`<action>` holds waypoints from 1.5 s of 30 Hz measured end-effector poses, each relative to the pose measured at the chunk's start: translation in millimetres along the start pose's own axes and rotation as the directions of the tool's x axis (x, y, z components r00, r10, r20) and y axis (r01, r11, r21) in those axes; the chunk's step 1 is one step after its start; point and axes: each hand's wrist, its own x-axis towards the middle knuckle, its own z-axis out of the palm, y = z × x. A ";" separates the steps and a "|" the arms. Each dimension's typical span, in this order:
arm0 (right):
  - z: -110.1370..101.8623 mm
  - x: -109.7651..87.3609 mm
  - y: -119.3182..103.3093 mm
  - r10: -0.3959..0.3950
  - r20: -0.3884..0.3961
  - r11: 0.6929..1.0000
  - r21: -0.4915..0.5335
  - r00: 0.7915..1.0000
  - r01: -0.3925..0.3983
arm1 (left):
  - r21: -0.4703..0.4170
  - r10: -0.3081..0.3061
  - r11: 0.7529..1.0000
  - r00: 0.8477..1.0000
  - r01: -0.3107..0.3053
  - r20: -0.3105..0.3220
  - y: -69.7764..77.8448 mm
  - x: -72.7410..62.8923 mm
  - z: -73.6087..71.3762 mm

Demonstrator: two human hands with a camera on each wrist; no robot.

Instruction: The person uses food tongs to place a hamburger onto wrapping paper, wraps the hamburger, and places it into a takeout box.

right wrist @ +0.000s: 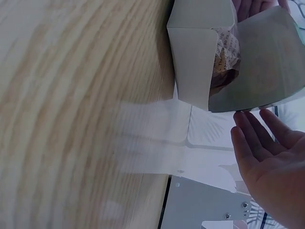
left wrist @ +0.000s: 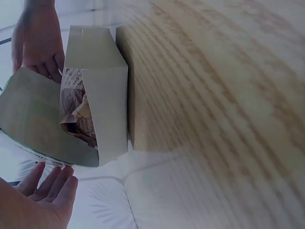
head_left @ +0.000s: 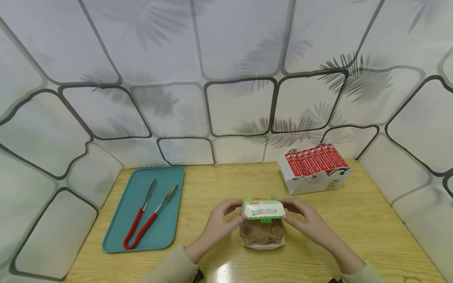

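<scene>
A paper burger box stands on the table with its white and green lid tipped up. Inside lies a burger in brown printed wrapping, partly covered by the lid. My left hand holds the lid's left side, thumb at the front corner and fingers farther back. On the opposite side my right hand holds the lid in the same manner. In the left wrist view, the left fingertips touch the lid's outer side. The right wrist view has the right fingertips against the lid's edge.
To the left, a teal tray carries red-handled metal tongs. A white carton packed with several red boxes stands at the back right. Patterned white walls enclose the wooden table.
</scene>
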 end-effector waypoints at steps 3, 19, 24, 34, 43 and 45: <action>0.0 -4.0 -0.3 -0.027 0.015 0.999 -0.026 1.000 0.027 | 0.024 0.009 1.000 1.000 -0.010 0.017 -0.6 -3.7 -0.2; 5.4 -20.6 -1.7 -0.057 0.024 0.993 -0.098 0.998 0.060 | 0.200 0.036 0.979 0.997 -0.050 0.070 -1.4 -19.6 4.1; 6.9 -25.9 -1.8 -0.035 0.026 0.991 -0.131 0.999 0.039 | 0.256 0.037 0.965 0.996 -0.056 0.077 0.2 -26.4 7.2; 15.2 -30.7 4.1 -0.105 -0.001 0.976 -0.189 0.994 0.103 | 0.345 0.067 0.934 0.994 -0.092 0.084 -1.6 -34.4 12.8; 20.6 -32.2 3.2 -0.137 -0.006 0.933 -0.336 0.991 0.127 | 0.457 0.093 0.879 0.990 -0.134 0.110 -0.8 -36.7 14.8; 20.1 -31.8 1.9 -0.131 -0.001 0.930 -0.347 0.991 0.123 | 0.483 0.112 0.862 0.987 -0.156 0.118 -0.9 -37.1 14.8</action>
